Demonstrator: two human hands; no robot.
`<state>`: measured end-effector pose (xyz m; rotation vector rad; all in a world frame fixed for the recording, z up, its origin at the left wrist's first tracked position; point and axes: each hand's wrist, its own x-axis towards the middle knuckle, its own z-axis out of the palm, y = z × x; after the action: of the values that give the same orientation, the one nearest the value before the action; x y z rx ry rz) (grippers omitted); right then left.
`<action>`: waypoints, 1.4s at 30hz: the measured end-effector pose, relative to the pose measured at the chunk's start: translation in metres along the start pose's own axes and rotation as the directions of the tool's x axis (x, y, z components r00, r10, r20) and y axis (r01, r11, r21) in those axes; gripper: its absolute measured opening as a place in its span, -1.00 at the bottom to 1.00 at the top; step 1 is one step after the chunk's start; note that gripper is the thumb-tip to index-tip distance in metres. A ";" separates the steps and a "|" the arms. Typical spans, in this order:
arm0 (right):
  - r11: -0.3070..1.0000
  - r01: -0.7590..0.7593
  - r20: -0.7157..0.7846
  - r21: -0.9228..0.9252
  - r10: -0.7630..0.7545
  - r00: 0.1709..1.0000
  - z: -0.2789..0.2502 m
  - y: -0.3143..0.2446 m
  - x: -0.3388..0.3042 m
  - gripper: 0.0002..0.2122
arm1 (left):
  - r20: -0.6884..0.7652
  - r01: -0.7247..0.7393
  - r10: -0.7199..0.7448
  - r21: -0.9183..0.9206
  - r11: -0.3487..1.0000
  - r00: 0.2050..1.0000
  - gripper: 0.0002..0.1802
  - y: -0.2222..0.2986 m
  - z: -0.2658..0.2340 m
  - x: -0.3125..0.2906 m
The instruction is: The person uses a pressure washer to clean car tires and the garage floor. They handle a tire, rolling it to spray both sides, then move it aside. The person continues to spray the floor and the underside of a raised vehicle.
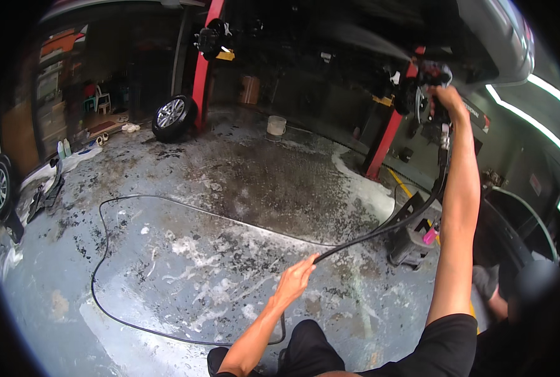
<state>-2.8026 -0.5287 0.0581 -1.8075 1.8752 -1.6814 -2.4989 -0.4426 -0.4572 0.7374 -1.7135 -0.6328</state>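
My right hand (448,100), arm raised and stretched forward, is closed round the grip of a dark spray gun (436,74). A thin pale jet leaves the gun toward the dark underside of a raised car (506,44). From the metal fitting (444,138) below the gun, a black hose (371,234) curves down to the left. My left hand (292,283) is wrapped round this hose in front of my body. The rest of the hose lies in a wide loop on the floor.
Red lift posts (384,144) flank a wet, stained floor (261,176). A wheel (170,117) leans by the left post; another wheel (0,186) stands far left. A white bucket (276,125) sits behind, a grey stool (412,245) to the right. Part of another person (497,304) shows lower right.
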 end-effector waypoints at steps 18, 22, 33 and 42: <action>0.984 -0.163 0.045 -0.066 0.166 0.985 -0.020 -0.051 0.072 -0.90 | 0.214 0.384 -0.381 0.029 0.923 0.899 -0.60 0.220 -0.104 -0.017; 0.967 -0.230 0.202 0.106 0.205 0.958 -0.023 -0.088 0.057 -0.90 | 0.209 0.404 -0.404 0.043 0.914 0.891 -0.61 0.252 -0.118 -0.023; 0.946 -0.313 0.133 0.081 0.301 0.944 -0.075 -0.160 -0.042 -0.86 | 0.238 0.456 -0.451 0.037 0.889 0.860 -0.66 0.291 -0.173 -0.037; 0.957 -0.289 0.128 0.021 0.284 0.950 -0.090 -0.212 -0.145 -0.68 | 0.204 0.510 -0.521 0.111 0.853 0.828 -0.69 0.297 -0.206 -0.045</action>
<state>-2.6711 -0.3098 0.1515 -1.4979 1.9265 -1.4614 -2.3373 -0.2209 -0.2181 1.2272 -1.7449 -1.0846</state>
